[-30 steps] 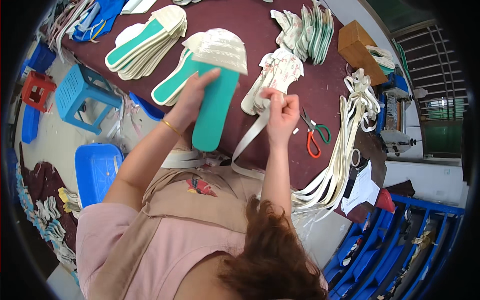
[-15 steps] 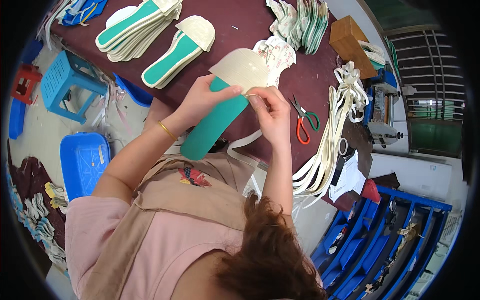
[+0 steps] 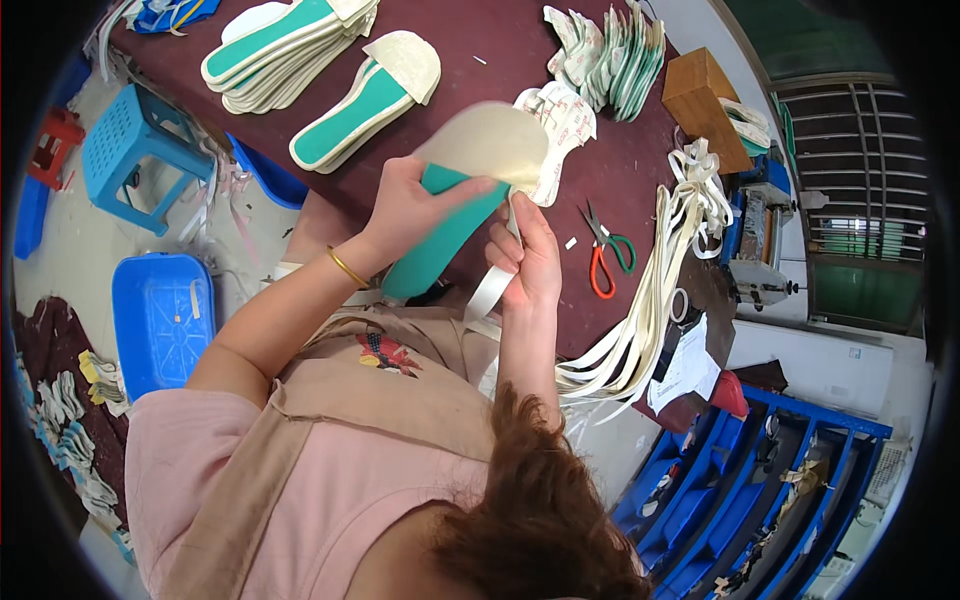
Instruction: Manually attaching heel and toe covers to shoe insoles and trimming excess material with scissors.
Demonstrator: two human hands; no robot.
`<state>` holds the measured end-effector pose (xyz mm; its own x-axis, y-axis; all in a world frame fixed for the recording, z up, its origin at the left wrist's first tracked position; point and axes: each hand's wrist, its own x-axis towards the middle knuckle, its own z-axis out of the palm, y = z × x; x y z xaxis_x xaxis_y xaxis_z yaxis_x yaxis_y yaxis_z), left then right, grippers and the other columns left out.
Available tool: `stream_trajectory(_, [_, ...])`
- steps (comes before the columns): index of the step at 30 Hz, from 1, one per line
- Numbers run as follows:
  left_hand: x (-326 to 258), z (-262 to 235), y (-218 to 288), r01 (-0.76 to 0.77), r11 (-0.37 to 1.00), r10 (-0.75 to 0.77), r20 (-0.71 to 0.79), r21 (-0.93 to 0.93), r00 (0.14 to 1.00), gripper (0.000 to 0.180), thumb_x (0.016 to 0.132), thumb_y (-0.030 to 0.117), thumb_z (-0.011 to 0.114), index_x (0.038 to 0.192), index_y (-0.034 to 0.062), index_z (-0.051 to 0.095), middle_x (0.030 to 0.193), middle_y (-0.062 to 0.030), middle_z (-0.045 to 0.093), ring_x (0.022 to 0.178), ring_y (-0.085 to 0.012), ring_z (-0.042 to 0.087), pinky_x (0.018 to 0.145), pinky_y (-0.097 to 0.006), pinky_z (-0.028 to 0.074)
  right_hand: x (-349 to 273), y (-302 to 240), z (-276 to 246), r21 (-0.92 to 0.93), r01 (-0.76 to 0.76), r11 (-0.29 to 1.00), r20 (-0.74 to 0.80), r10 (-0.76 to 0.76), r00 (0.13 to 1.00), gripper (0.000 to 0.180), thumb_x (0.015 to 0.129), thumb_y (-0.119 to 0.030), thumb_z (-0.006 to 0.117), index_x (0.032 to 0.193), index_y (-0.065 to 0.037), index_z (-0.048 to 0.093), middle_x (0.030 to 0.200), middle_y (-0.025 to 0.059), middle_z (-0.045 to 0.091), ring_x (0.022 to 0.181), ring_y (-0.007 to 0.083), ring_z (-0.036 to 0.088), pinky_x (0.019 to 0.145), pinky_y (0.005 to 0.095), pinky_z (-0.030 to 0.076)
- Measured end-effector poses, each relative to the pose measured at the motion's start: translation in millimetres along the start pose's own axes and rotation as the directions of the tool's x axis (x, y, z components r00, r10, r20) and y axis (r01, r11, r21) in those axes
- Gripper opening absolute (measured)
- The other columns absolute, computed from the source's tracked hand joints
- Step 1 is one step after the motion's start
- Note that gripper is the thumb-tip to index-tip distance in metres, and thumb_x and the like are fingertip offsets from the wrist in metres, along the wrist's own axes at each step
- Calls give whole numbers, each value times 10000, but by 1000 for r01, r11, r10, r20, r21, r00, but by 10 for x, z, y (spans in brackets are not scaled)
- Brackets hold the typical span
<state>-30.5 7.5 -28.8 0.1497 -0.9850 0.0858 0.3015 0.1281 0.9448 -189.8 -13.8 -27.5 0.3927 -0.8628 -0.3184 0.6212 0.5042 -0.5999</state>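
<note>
My left hand (image 3: 400,215) grips a shoe insole (image 3: 450,230), its thumb across the green face. A cream front piece (image 3: 490,140) covers the insole's wide end, which is slightly blurred. My right hand (image 3: 535,255) is closed on a white strip (image 3: 488,292) that runs up to the insole's right edge and curls down below the fingers. Just beyond the insole lie loose pieces with printed white backing (image 3: 563,125). Red-and-green-handled scissors (image 3: 606,250) rest open to the right of my right hand, a small white scrap (image 3: 571,243) beside them.
On the maroon table (image 3: 480,40) are a tall insole stack (image 3: 270,55), a smaller insole pile (image 3: 350,120) and a row of backed pieces (image 3: 615,65). Long cream strips (image 3: 640,310) hang over its right side near a wooden box (image 3: 700,105). A blue basin (image 3: 165,330) and stool (image 3: 140,150) stand left.
My right hand has moved down and turned, so the white strip now shows hanging through its fingers. The insole's narrow end has shifted slightly right. The small scrap beside the scissors has come into sight.
</note>
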Motion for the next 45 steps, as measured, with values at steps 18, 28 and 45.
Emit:
stream_trajectory(18, [216,220,123,154,954,-132,99,-257,986,232,836,208,647,916,-10,635,776,-15,633,666,-52,552,588,-217,457,-35,257,-123,-600,414,685,106,-445,889,146,910,-165,567,818,-60,526,635,-56,466,474,11,339,417,174,242])
stream_trajectory(28, [316,454,-36,-39,998,49,248,-42,968,258,886,199,602,1053,3,586,906,-13,610,800,-54,549,698,-225,471,325,-536,319,-698,517,495,207,-552,808,300,929,-296,541,746,-58,529,586,-63,442,510,15,380,439,187,277])
stream_trajectory(45, [626,66,20,108,942,-137,-69,-318,988,403,913,410,514,952,13,566,863,-60,637,727,-102,604,601,-239,484,-143,376,-100,-440,377,815,96,-375,922,142,858,-124,635,844,-23,537,772,10,515,518,35,417,433,184,334])
